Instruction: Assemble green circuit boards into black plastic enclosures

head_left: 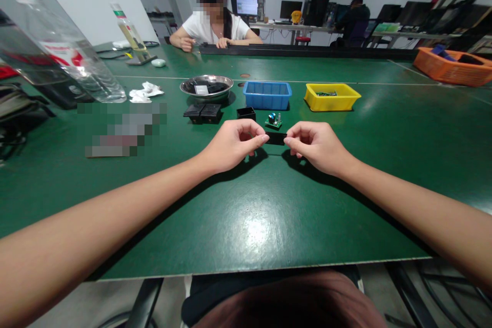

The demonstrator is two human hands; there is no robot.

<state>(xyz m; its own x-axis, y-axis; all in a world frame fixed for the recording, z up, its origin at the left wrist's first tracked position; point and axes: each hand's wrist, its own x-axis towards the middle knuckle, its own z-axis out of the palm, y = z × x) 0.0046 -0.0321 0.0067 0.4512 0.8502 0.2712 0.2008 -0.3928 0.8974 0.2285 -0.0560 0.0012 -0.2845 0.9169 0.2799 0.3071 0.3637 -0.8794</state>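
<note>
Between my two hands is a flat black rectangular plate (275,138), held by its short ends just above the green table (253,215). My left hand (240,144) pinches its left end with thumb and fingers. At the right end, my right hand (313,144) grips it the same way. A small green circuit board (273,122) with upright components lies just beyond the plate. Behind my left fingers stands an open black box (246,114), its lower part hidden. Farther left are black plastic housings (202,113) side by side.
A metal bowl (206,87) of dark parts, a blue bin (267,95) and a yellow bin (332,97) line up beyond my hands. Large bottles (82,69) stand at left. An orange basket (453,67) sits far right. A person (215,25) sits opposite, behind a black rail (307,51).
</note>
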